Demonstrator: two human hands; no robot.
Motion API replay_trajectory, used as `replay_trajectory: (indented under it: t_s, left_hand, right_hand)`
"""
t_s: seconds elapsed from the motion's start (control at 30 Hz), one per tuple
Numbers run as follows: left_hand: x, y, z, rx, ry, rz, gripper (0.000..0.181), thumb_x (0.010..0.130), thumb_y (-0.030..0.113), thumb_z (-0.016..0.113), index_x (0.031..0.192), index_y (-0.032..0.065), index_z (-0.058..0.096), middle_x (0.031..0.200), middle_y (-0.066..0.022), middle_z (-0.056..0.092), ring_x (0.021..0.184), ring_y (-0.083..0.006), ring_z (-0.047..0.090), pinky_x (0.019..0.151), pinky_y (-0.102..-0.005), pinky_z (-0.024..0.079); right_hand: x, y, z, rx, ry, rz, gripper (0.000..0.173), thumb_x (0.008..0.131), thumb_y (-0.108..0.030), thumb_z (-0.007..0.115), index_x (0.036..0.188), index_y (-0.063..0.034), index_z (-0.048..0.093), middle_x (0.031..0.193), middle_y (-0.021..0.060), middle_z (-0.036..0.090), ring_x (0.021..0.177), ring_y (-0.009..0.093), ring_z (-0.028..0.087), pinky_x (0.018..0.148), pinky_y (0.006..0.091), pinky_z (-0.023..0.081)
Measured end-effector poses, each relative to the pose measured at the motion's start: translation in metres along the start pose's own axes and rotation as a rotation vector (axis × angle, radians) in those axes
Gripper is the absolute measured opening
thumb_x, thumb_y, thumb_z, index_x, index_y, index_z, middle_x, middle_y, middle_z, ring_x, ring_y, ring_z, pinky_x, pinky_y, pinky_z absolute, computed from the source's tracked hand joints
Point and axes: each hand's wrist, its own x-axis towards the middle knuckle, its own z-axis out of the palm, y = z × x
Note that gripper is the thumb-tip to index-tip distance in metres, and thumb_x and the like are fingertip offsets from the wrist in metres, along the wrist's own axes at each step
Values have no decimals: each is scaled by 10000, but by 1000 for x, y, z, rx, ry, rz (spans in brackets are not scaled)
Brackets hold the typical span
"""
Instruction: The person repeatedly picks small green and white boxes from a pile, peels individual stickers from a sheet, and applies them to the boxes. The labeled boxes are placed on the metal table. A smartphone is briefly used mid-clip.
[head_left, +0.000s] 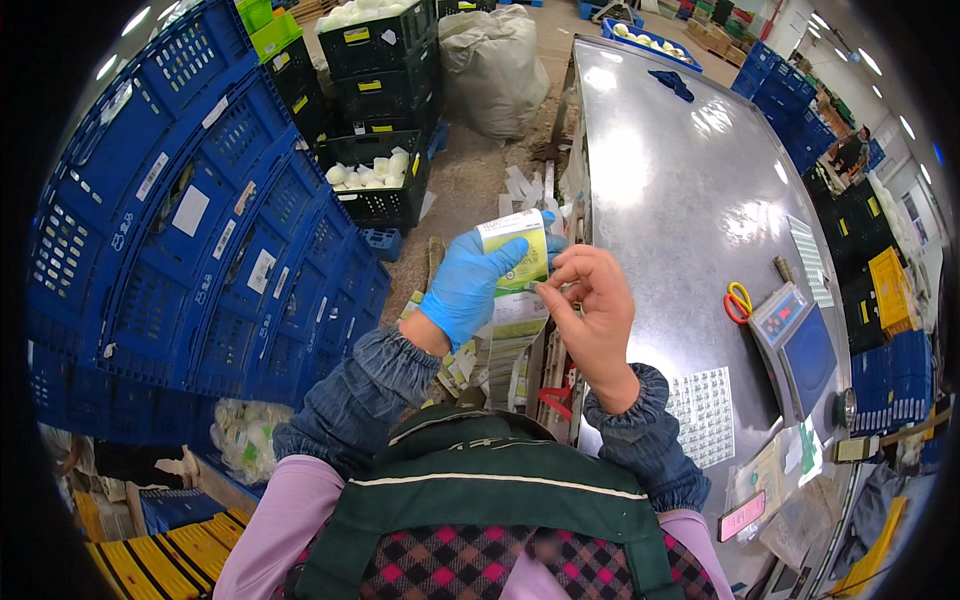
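Observation:
My left hand (465, 285), in a blue glove, holds the upper end of a strip of printed green and white labels (536, 259), with its thumb across the front. The strip hangs down in front of me past the table's left edge. My right hand (596, 322) is bare. Its thumb and forefinger pinch a small sticker (531, 286) against the strip's right edge, though the fingers partly hide it. On the steel table (660, 247) to my right lies a sheet of small stickers (701, 416).
Stacked blue crates (247, 217) wall off the left. Ahead are black crates (382, 202) of pale wrapped produce and a large white sack (495, 71). The table bears scissors (738, 301), a digital scale (795, 352), a phone (742, 516) and another sticker sheet (810, 255).

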Motion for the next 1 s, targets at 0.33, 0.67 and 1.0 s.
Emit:
replay_trajectory:
  t_s: [0.33,0.67,1.0]
  left_hand:
    - [-6,-9,-4,-11,41,-20,391,952,139,566,1307,-23,528,1222,-167,624,1082,-228,629,919,-321,516]
    - [3,7,-9,-59,2,1,420,953,118,552,1341,-25,480,1245,-212,603,1092,-279,631,917,-379,538]
    - [-3,-12,3,62,119,-9,313,944,110,591,1221,-35,580,1102,-112,672,928,-154,653,794,-276,537]
  right_hand:
    - [-3,24,-4,-384,-66,119,168,792,-99,753,852,0,631,794,69,604,597,115,526,549,276,448]
    - [-16,26,-15,394,-121,196,325,760,111,637,1031,-39,539,1179,69,440,1030,149,519,753,296,507]
    - [7,5,1,154,3,-17,267,753,132,624,962,-8,537,1114,109,463,996,167,554,774,290,563]
